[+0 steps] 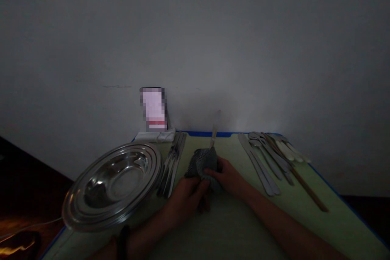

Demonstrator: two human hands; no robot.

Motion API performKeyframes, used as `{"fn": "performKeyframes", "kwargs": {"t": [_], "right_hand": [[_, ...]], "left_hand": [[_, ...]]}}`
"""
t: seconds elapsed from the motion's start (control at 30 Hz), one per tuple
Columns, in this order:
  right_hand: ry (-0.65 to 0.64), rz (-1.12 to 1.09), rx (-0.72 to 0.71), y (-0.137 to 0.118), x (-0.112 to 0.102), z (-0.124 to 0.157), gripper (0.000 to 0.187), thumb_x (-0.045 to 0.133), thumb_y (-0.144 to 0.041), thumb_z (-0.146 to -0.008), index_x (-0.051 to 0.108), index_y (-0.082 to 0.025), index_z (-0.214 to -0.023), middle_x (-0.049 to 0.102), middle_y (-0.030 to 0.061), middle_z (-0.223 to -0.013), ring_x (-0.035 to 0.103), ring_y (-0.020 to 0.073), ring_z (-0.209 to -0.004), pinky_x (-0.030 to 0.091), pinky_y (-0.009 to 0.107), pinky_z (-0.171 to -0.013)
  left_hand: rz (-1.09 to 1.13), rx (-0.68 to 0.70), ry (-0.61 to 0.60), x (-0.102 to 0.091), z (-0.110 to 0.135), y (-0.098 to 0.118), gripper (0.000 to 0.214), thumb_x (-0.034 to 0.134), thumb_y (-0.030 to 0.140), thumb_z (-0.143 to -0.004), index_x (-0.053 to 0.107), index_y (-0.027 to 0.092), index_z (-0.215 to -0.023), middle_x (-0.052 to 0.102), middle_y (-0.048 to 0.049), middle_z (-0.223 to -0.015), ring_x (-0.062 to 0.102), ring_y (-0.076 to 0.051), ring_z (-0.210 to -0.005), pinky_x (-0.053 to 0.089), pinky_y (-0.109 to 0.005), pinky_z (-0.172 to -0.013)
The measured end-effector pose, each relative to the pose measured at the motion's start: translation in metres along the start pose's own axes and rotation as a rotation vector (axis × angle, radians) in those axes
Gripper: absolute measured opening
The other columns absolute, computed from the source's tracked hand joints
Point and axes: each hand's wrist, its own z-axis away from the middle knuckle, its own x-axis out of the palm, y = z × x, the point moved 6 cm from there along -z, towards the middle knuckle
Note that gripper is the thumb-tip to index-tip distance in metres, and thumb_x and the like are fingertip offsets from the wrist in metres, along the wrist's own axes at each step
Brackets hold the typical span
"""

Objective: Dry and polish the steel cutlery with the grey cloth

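Both of my hands are at a dark grey cloth (pixel 199 160) over the middle of the table. My left hand (pixel 189 196) has its fingers closed at the cloth's lower edge. From the right side, my right hand (pixel 228 175) grips the same cloth with thumb and fingers. A thin pale stick-like utensil (pixel 213 138) rises from behind the cloth; its upper end is blurred and its lower part is hidden, so its kind is unclear.
Left stands a stack of shiny metal plates (pixel 94 221). Beside it lie several knives and forks (pixel 173 162). On the right are more knives (pixel 257 166), spoons (pixel 256 143), white-handled utensils (pixel 292 152) and brown chopsticks (pixel 310 189). A phone (pixel 155 107) leans on the wall above folded white cloth (pixel 152 135).
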Motion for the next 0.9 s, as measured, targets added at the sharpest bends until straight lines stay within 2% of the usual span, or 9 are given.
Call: {"fn": "performKeyframes", "kwargs": {"t": [0.17, 0.27, 0.37, 0.43, 0.5, 0.57, 0.63, 0.73, 0.9], "right_hand": [[0.039, -0.041, 0.03, 0.0, 0.0, 0.001, 0.026, 0.067, -0.035, -0.068, 0.067, -0.019, -0.089, 0.071, 0.004, -0.091, 0.065, 0.0199, -0.083, 0.048, 0.034, -0.078], [0.179, -0.214, 0.096, 0.005, -0.008, -0.002, 0.03, 0.069, -0.041, -0.065, 0.067, -0.018, -0.084, 0.072, 0.0036, -0.082, 0.066, 0.019, -0.073, 0.05, 0.032, -0.072], [0.33, -0.402, 0.156, 0.011, -0.017, -0.004, 0.032, 0.072, -0.043, -0.06, 0.067, -0.017, -0.079, 0.072, 0.0038, -0.072, 0.066, 0.0196, -0.07, 0.051, 0.031, -0.067], [0.361, -0.464, 0.164, 0.014, -0.02, -0.005, 0.033, 0.072, -0.043, -0.06, 0.067, -0.017, -0.079, 0.071, 0.0035, -0.07, 0.067, 0.0195, -0.07, 0.051, 0.029, -0.065], [0.346, -0.454, 0.153, 0.015, -0.021, -0.005, 0.033, 0.072, -0.043, -0.061, 0.067, -0.018, -0.082, 0.071, 0.0027, -0.07, 0.066, 0.0187, -0.069, 0.05, 0.028, -0.063], [0.308, -0.38, 0.128, 0.015, -0.018, -0.004, 0.034, 0.071, -0.043, -0.062, 0.067, -0.018, -0.084, 0.071, 0.0024, -0.072, 0.065, 0.0179, -0.067, 0.05, 0.028, -0.062], [0.26, -0.296, 0.089, 0.013, -0.015, -0.004, 0.033, 0.07, -0.041, -0.064, 0.067, -0.017, -0.085, 0.072, 0.0031, -0.076, 0.065, 0.0178, -0.07, 0.05, 0.027, -0.064], [0.248, -0.303, 0.071, 0.013, -0.013, -0.004, 0.034, 0.07, -0.041, -0.065, 0.067, -0.016, -0.087, 0.072, 0.0042, -0.082, 0.066, 0.0196, -0.078, 0.05, 0.029, -0.069], [0.454, -0.466, 0.133, 0.018, -0.029, -0.005, 0.033, 0.069, -0.045, -0.063, 0.066, -0.019, -0.083, 0.072, 0.0028, -0.077, 0.066, 0.0206, -0.082, 0.05, 0.03, -0.071]], "left_hand": [[-0.077, 0.049, -0.026, 0.001, 0.003, 0.002, 0.046, 0.03, 0.043, -0.09, 0.052, 0.016, -0.061, 0.056, 0.001, -0.049, 0.053, -0.011, -0.046, 0.039, -0.019, -0.048], [-0.229, 0.173, -0.112, 0.009, 0.01, 0.011, 0.048, 0.028, 0.038, -0.092, 0.052, 0.016, -0.056, 0.053, 0.0014, -0.048, 0.051, -0.009, -0.045, 0.039, -0.018, -0.05], [-0.389, 0.285, -0.145, 0.015, 0.018, 0.021, 0.046, 0.033, 0.035, -0.09, 0.052, 0.016, -0.052, 0.051, 0.0005, -0.049, 0.046, -0.009, -0.044, 0.035, -0.019, -0.048], [-0.352, 0.25, -0.144, 0.016, 0.02, 0.021, 0.037, 0.037, 0.032, -0.088, 0.056, 0.015, -0.06, 0.054, 0.0003, -0.053, 0.048, -0.01, -0.047, 0.034, -0.02, -0.048], [-0.178, 0.17, -0.127, 0.013, 0.018, 0.017, 0.025, 0.038, 0.028, -0.086, 0.059, 0.015, -0.079, 0.058, 0.0006, -0.059, 0.053, -0.011, -0.053, 0.038, -0.02, -0.052], [-0.009, 0.097, -0.063, 0.009, 0.015, 0.012, 0.024, 0.036, 0.028, -0.086, 0.055, 0.015, -0.093, 0.059, 0.0013, -0.061, 0.054, -0.013, -0.058, 0.04, -0.021, -0.055], [0.042, 0.034, 0.014, 0.005, 0.01, 0.006, 0.028, 0.031, 0.034, -0.089, 0.052, 0.016, -0.089, 0.054, 0.0027, -0.058, 0.051, -0.013, -0.054, 0.039, -0.021, -0.052], [-0.099, -0.012, 0.039, 0.005, 0.007, 0.003, 0.034, 0.028, 0.041, -0.091, 0.05, 0.018, -0.08, 0.05, 0.0027, -0.057, 0.048, -0.013, -0.051, 0.036, -0.022, -0.049], [-0.513, 0.051, -0.03, 0.012, 0.015, 0.01, 0.031, 0.027, 0.034, -0.092, 0.053, 0.017, -0.088, 0.061, -0.005, -0.07, 0.056, -0.018, -0.061, 0.037, -0.026, -0.056]]}}
